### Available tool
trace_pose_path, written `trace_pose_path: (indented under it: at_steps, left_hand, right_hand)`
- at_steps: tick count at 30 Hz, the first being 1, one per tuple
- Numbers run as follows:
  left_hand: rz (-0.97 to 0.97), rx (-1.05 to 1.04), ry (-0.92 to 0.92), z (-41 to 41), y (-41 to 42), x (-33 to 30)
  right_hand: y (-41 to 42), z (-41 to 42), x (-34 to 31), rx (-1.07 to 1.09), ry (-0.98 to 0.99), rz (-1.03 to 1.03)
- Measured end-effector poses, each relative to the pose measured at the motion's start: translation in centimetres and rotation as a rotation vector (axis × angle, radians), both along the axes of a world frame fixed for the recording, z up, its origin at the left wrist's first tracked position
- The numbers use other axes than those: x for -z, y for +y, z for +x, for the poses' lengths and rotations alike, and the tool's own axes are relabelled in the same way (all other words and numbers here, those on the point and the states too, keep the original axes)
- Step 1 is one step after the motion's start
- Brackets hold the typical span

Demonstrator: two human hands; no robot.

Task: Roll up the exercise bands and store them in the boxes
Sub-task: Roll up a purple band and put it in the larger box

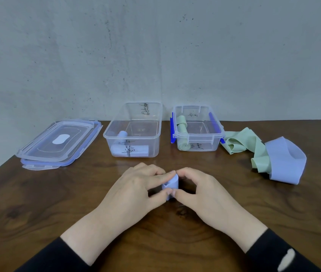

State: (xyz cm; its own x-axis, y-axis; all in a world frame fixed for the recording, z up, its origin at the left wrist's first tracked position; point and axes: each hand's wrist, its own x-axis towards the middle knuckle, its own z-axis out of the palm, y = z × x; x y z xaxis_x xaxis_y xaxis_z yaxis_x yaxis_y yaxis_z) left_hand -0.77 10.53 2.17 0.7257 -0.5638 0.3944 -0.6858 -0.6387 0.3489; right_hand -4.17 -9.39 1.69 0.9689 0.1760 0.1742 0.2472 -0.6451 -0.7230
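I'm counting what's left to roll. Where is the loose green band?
In the head view the loose green band lies crumpled on the table's right side, just right of the right-hand box, partly under a loose purple band.

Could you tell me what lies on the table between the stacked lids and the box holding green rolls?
The head view shows a clear box holding pale blue rolls.

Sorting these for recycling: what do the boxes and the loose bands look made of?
Left box and right box: likely rigid clear plastic, glossy, contents visible through walls. Green band and lilac band: probably thin matte rubber or latex, draping in soft folds.
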Motion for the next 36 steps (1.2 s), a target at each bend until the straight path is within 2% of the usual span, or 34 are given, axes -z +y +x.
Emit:
trace_pose_path:
  at_steps: [5,8,14,16,19,24,26,30,36]
  left_hand:
    - [-0.052,0.022,-0.009,0.1,0.2,0.4]
    - [-0.125,0.02,0.05,0.1,0.2,0.4]
    - [-0.535,-0.03,0.434,-0.1,0.7,-0.8]
    - [-0.62,-0.028,0.47,-0.1,0.9,-1.2]
    - [-0.674,-0.057,0.391,0.5,1.5,-1.4]
    - [-0.801,-0.194,-0.039,3.7,4.2,-1.3]
    - [-0.854,-0.319,-0.103,5.6,5.5,-1.4]
    - [-0.982,-0.462,0.06,9.2,6.9,-1.1]
    - [-1.022,-0.44,0.406,12.1,7.1,0.1]
  right_hand:
    - [0.1,-0.3,-0.3,0.012,0.0,0.017]
    - [0.3,-0.4,-0.5,0.018,0.023,0.068]
    - [1.4,-1.1,-2.1,0.046,0.163,0.469]
    - [2.1,-1.1,-2.7,0.066,0.231,0.549]
    - [3.5,-0.2,-4.1,0.074,0.286,0.602]
    - [5.2,4.3,-7.4,0.069,0.209,0.508]
    - [5.5,7.2,-8.8,0.086,0.149,0.416]
    - [6.7,14.4,-10.7,0.156,0.147,0.209]
    - [9.9,23.6,-9.1,0.232,0.29,-0.006]
